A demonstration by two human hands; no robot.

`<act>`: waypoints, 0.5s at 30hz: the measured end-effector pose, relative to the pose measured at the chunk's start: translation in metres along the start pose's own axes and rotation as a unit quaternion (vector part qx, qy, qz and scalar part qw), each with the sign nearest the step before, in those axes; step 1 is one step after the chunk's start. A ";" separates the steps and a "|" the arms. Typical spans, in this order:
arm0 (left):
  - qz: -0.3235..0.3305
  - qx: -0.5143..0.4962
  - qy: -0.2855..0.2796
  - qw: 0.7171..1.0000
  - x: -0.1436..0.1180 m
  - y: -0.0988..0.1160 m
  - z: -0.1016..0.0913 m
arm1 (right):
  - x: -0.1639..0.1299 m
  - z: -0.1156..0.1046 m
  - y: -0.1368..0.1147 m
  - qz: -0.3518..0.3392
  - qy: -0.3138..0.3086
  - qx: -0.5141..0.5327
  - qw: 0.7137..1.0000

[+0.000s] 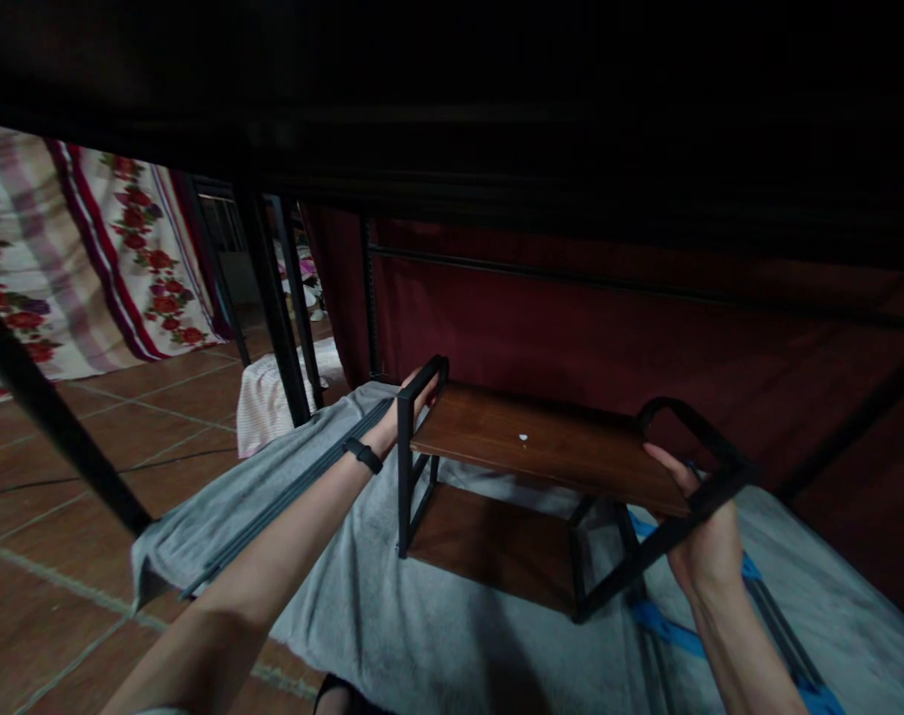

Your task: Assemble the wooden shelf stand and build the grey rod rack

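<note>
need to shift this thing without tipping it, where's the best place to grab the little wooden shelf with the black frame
Grip the small shelf by the black metal end frames, one hand from each short side. The frames rise above the wooden board as loop handles, giving fingers a bar to wrap. The left hand already holds the left frame's top bar and the right hand the right frame, so the load is balanced.

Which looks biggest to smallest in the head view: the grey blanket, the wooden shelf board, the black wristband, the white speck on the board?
1. Grey blanket, spread over the floor.
2. Wooden shelf board, in a black metal frame held at both ends by the left hand and right hand.
3. Black wristband.
4. White speck.
</note>
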State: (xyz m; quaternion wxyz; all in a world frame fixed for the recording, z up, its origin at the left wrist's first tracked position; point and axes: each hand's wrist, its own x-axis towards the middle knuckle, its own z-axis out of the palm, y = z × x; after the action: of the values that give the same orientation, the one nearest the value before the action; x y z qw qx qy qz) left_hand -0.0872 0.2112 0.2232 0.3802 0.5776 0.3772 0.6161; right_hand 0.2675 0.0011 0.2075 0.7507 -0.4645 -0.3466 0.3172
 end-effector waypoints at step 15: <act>0.021 0.010 0.000 1.000 0.003 0.005 0.003 | -0.001 0.002 -0.001 -0.022 0.010 -0.009 1.000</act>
State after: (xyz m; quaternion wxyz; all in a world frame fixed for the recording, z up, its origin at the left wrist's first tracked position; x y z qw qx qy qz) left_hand -0.0843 0.2119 0.2289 0.3615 0.5890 0.3713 0.6201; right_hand 0.2656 0.0004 0.2092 0.7565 -0.4667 -0.3525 0.2928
